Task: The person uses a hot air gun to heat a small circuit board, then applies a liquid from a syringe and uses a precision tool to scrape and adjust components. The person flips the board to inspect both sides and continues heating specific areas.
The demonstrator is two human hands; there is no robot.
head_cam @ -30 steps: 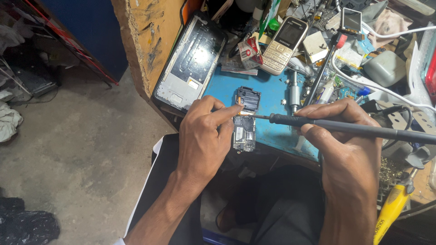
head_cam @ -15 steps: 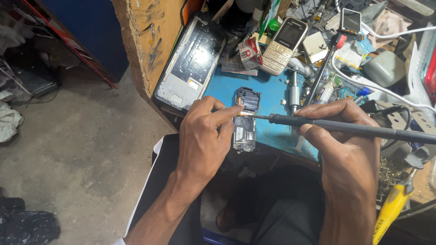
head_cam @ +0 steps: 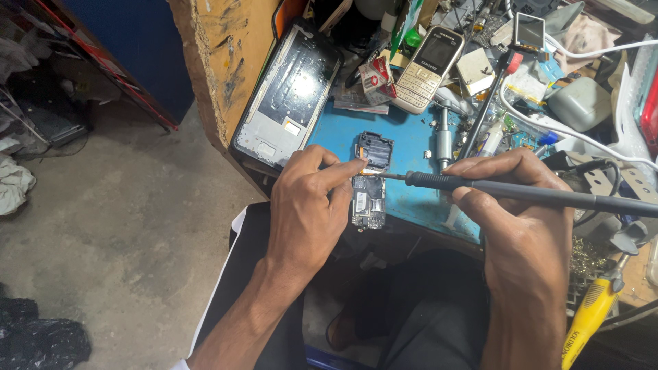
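While nothing shifts since a second ago, left hand (head_cam: 308,209) stays pinched on circuit board (head_cam: 369,199); right hand (head_cam: 510,205), at 3 o'clock, grip clamped on soldering iron (head_cam: 521,194), tip holding contact.

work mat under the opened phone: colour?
Blue. The mat lies under the opened phone; seen clearest in the head view.

Bench clutter (head_cam: 439,68) beyond; blue mat (head_cam: 404,144) free
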